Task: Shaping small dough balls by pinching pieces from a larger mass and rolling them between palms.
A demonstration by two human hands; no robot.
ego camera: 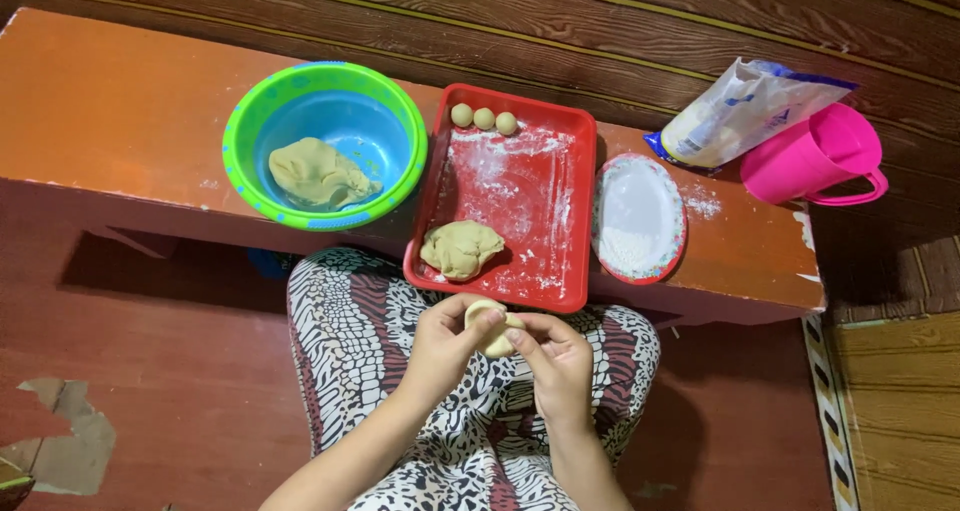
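Both hands work one small piece of dough over the lap, just short of the bench.

From my remote view, the left hand (445, 343) and right hand (553, 359) pinch the small dough piece (492, 327) between fingertips and thumbs. Beyond them, on the orange bench (120, 101), a red tray (575, 211) dusted with flour carries a dough lump (461, 248) and three finished balls (484, 118). A bigger mass (318, 174) sits in the green-rimmed bowl (325, 78). I judge the work early: three balls done, most dough unshaped. A floured plate (640, 216), flour bag (745, 111) and pink jug (815, 156) stand to the right.
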